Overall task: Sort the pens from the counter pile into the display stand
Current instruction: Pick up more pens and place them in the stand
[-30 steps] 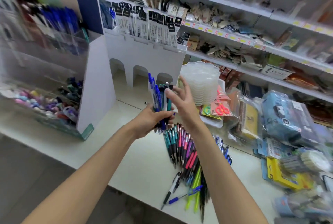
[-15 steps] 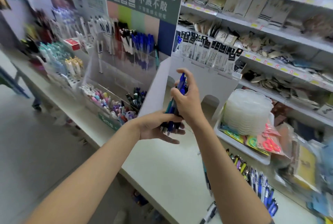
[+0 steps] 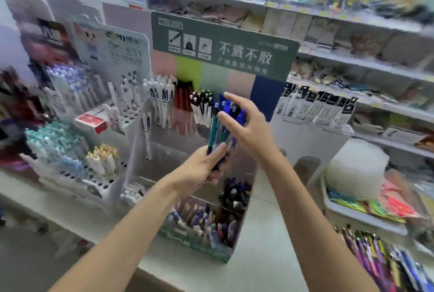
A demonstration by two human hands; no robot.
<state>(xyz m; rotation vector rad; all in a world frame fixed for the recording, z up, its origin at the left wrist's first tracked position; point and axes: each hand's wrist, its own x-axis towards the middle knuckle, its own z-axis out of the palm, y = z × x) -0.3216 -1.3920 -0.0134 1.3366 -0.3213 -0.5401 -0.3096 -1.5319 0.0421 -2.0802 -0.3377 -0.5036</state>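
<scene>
Both hands have come across from the open counter and now hold their load in front of the display stand (image 3: 223,45), which fills the middle of the view where half a second ago it stood off to the left.

The left hand (image 3: 202,169) grips the lower ends of a bundle of pens (image 3: 215,127), fingers curled round it and thumb laid across the front. The right hand (image 3: 252,134) takes the upper ends: its thumb presses on the front of a teal barrel, its other fingers reach round behind the blue caps, and the index finger is lifted straight above them. The bundle stands nearly upright, tilted a little to the right, its tops level with the stand's upper row of hanging pens.

Below the hands, the stand's lower bins hold mixed dark and purple pens, blurred. Just left of the stand, a white pen rack (image 3: 94,181) carries pale pens in its holes.

The counter pile (image 3: 375,259) lies at the lower right on the white counter (image 3: 258,256), well apart from the hands. A stack of clear plastic tubs (image 3: 354,169) sits in a white tray (image 3: 366,220) beyond it, with stocked shelves (image 3: 352,61) behind.
</scene>
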